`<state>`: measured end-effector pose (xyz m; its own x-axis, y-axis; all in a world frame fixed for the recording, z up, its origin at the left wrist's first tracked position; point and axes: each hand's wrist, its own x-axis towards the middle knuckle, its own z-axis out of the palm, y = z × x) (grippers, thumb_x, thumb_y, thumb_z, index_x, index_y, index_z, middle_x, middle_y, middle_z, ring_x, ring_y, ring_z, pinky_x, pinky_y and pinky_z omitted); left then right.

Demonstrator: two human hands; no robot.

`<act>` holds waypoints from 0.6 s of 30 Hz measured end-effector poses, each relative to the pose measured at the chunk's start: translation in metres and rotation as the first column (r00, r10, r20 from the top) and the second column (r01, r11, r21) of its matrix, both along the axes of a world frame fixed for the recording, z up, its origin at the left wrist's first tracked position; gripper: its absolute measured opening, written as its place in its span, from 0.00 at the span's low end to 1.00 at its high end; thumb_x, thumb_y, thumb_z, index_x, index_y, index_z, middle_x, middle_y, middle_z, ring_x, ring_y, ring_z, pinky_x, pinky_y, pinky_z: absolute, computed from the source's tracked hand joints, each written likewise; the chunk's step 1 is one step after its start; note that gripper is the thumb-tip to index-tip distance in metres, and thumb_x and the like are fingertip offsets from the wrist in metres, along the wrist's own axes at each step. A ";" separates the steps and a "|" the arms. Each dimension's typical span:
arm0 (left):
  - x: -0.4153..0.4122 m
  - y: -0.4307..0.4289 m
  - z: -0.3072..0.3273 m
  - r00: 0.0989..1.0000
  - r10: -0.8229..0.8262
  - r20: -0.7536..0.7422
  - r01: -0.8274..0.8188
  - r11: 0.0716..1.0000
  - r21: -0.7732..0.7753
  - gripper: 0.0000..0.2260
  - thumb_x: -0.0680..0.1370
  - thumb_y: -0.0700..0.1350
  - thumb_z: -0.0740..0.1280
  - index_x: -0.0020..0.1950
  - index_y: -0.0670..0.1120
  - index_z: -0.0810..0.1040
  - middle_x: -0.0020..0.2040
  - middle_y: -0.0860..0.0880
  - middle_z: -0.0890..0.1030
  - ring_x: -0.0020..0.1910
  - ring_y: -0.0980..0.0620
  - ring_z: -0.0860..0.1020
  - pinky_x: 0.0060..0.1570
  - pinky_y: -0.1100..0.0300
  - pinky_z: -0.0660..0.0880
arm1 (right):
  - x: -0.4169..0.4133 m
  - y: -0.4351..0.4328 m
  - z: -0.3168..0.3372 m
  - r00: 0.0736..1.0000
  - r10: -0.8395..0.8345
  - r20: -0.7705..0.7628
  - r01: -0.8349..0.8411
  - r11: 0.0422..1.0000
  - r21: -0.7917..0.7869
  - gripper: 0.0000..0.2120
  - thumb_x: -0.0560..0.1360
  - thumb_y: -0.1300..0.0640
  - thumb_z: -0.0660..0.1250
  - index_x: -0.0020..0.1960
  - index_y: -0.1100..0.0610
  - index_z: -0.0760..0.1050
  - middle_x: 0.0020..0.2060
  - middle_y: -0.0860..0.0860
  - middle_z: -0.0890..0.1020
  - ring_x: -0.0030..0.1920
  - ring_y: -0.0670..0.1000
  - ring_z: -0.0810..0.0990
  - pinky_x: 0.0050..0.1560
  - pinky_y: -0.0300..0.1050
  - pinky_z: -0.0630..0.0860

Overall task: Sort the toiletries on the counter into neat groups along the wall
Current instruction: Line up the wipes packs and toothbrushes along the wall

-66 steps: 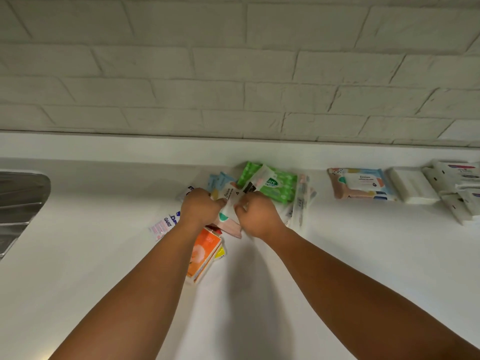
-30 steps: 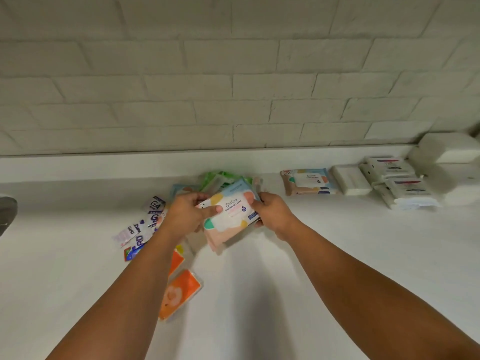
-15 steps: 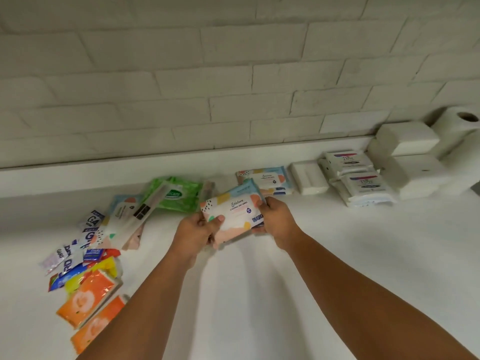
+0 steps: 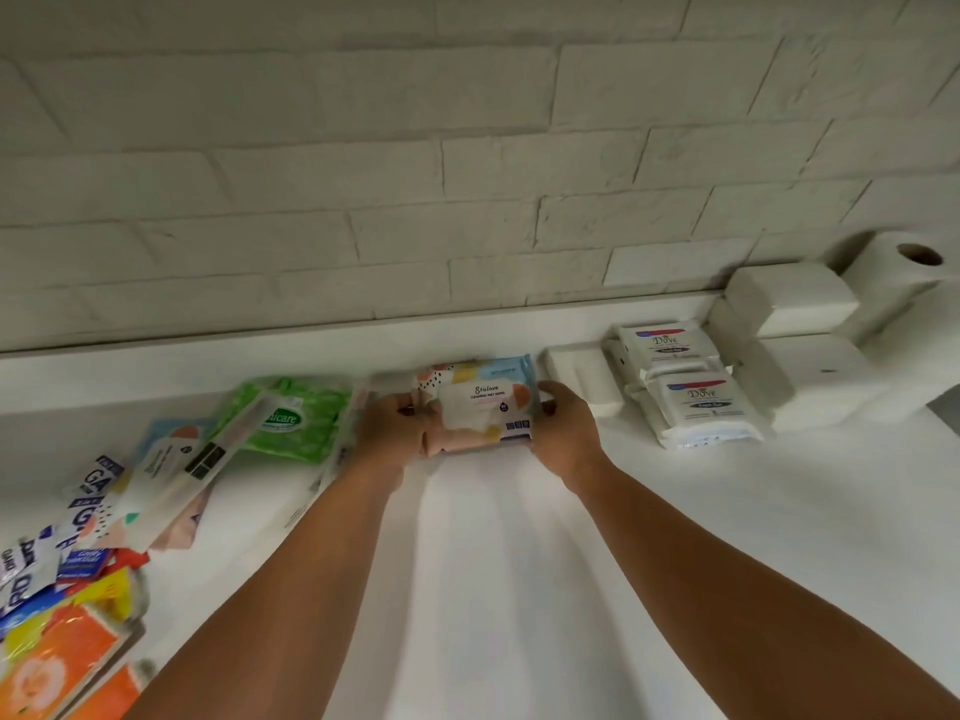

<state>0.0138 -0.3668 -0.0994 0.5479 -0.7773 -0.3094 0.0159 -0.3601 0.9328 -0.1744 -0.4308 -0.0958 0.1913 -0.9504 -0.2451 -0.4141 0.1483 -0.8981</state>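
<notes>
A pastel wet-wipes pack (image 4: pixel 483 407) is gripped from both sides, my left hand (image 4: pixel 392 433) on its left end and my right hand (image 4: pixel 563 431) on its right end. It sits low by the wall, on top of or right against a matching pack whose blue top edge (image 4: pixel 498 363) shows behind it. To the left lies a green wipes pack (image 4: pixel 291 418) with a long toothbrush package (image 4: pixel 192 467) across it. White soap bars (image 4: pixel 576 376) and two Dove packs (image 4: pixel 696 402) lie just to the right.
Small sachets (image 4: pixel 78 517) and orange packets (image 4: pixel 52 662) are heaped at the lower left. White folded tissue blocks (image 4: pixel 795 304) and a paper roll (image 4: pixel 904 272) stand at the far right against the brick wall. The white counter (image 4: pixel 519 589) stretches toward me.
Both hands lifted the pastel wipes pack out of the mixed pile and carried it right and back to the wall, onto the matching pack. The view swung right with them.
</notes>
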 end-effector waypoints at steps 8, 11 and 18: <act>0.003 -0.036 0.005 0.999 0.001 0.050 -0.003 0.999 0.032 0.10 0.60 0.33 0.66 0.38 0.34 0.82 0.29 0.39 0.79 0.28 0.44 0.78 0.31 0.55 0.75 | -0.001 -0.024 0.005 0.974 0.154 -0.169 -0.162 0.986 -0.034 0.22 0.80 0.63 0.57 0.73 0.49 0.69 0.58 0.48 0.76 0.41 0.41 0.77 0.29 0.26 0.71; 0.003 -0.046 0.003 0.996 0.001 0.086 -0.006 0.998 0.055 0.12 0.69 0.33 0.71 0.51 0.41 0.84 0.37 0.42 0.83 0.28 0.50 0.78 0.23 0.64 0.73 | 0.000 -0.026 0.005 0.935 0.202 -0.292 -0.212 0.977 -0.003 0.19 0.81 0.63 0.56 0.72 0.57 0.68 0.59 0.54 0.76 0.49 0.47 0.77 0.48 0.36 0.79; 0.003 -0.053 -0.016 0.989 0.022 0.145 -0.032 0.997 0.071 0.13 0.76 0.37 0.72 0.60 0.43 0.82 0.46 0.42 0.84 0.29 0.52 0.78 0.24 0.62 0.73 | 0.002 -0.030 -0.002 0.846 0.267 -0.462 -0.297 0.955 0.007 0.18 0.78 0.64 0.59 0.67 0.58 0.69 0.60 0.55 0.77 0.57 0.57 0.78 0.58 0.52 0.79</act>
<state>0.0169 -0.4196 -0.1150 0.6113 -0.7398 -0.2811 -0.1058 -0.4285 0.8973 -0.1722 -0.4606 -0.0980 0.3358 -0.8885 -0.3128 -0.7923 -0.0868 -0.6039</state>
